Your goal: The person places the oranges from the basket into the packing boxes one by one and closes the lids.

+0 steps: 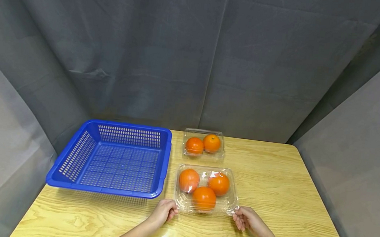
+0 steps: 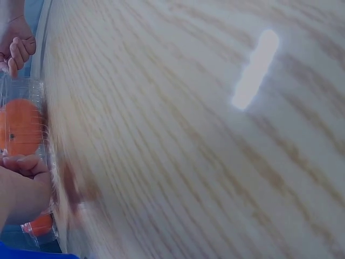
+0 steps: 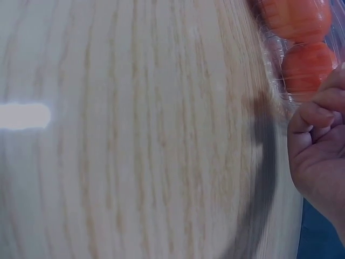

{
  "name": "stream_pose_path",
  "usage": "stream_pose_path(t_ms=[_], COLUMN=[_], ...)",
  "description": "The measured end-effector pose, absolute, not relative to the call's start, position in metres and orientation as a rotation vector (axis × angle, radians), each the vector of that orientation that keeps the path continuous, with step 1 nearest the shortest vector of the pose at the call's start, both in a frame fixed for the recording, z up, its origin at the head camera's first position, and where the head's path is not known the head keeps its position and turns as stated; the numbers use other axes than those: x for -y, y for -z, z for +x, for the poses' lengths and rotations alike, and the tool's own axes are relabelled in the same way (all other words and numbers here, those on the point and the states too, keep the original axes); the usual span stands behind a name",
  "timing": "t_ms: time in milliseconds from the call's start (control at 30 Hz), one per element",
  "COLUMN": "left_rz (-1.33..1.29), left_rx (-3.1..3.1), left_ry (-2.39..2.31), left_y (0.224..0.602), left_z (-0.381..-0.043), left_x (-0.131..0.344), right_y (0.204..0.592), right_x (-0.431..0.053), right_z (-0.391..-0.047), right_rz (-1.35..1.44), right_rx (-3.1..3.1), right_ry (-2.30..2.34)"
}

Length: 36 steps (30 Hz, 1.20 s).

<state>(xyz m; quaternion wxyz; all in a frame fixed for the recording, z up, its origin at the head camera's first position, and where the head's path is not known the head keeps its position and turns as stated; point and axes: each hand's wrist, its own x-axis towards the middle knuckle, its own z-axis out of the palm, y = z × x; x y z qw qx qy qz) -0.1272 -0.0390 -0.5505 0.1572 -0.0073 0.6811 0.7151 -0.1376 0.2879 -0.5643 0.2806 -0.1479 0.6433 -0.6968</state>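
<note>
A clear plastic clamshell container (image 1: 183, 204) with three oranges (image 1: 204, 199) inside lies in front of me, its lid down over the fruit. My left hand (image 1: 165, 210) pinches its near left corner with curled fingers. At the near right corner, the thumb and fingers of my right hand (image 1: 248, 220) pinch the edge. The left wrist view shows both hands at the container, with an orange (image 2: 21, 127) between them. In the right wrist view, my right hand (image 3: 323, 145) has its fingers curled beside the fruit; part of the hand is cut off.
A blue plastic basket (image 1: 105, 190) with nothing in it stands on the left of the wooden table (image 1: 272, 177). Behind the near container sits a smaller clear container (image 1: 204, 154) holding two oranges (image 1: 212, 143). A grey curtain (image 1: 168, 57) hangs along the table's back.
</note>
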Motion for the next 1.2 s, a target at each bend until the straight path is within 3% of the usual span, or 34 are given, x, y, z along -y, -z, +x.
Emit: stream_pose_path(t_ms=[333,700,1200], left_rz=[0.01,0.125,0.968], left_rx=[-1.967,-2.487,-3.387], left_ry=[-2.041,-1.764,-1.265], left_y=[0.533,0.562,0.561], left_z=[-0.121,-0.125,-0.13], left_x=[0.039,0.041,0.045], right_y=[0.561,0.548,0.524], right_x=[-0.288,-0.283,-0.264], right_z=[-0.138,-0.134,-0.129], right_rz=[-0.379,-0.299,-0.073], right_rx=[-1.722,-1.888,-2.763], right_ry=[1.846,1.737,1.197])
